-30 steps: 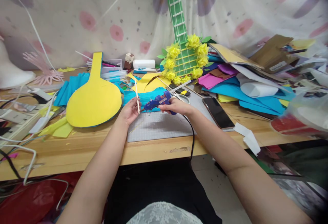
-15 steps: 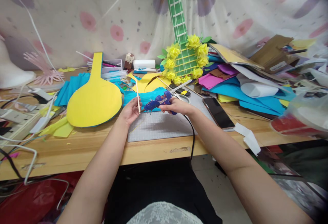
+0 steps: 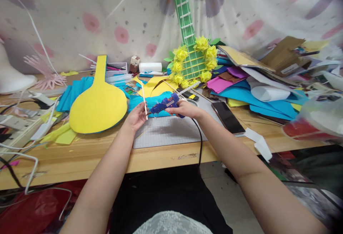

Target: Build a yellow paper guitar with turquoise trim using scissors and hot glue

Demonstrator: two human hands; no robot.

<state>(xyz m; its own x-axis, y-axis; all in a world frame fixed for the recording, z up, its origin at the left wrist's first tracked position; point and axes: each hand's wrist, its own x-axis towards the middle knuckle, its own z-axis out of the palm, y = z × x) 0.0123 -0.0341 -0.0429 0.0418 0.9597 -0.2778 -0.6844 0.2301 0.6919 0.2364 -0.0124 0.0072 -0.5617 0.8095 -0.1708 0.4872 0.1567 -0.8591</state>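
My left hand (image 3: 137, 117) pinches a thin white strip (image 3: 144, 96) that stands nearly upright between thumb and fingers. In my right hand (image 3: 184, 109) is a blue hot glue gun (image 3: 166, 104), a glue stick (image 3: 189, 88) jutting from its back. The gun's nozzle points left and sits close by the lower part of the strip; I cannot tell whether they touch. Behind both hands lies blue crepe paper (image 3: 136, 102). Below them is a grey cutting mat (image 3: 171, 134). Left of my left hand rests a yellow banjo-shaped cutout (image 3: 98, 108) with blue edging.
A green paper guitar (image 3: 187, 30) with yellow flowers leans at the back. Coloured paper sheets (image 3: 241, 87) pile up on the right, near a phone (image 3: 227, 118). A black cord (image 3: 201, 141) hangs over the table's front edge. Power strips (image 3: 16, 134) and cables crowd the left.
The bottom of the white strip has shifted very slightly right and down beside the nozzle. Both hands keep their holds; the rest looks the same apart from a small camera shift.
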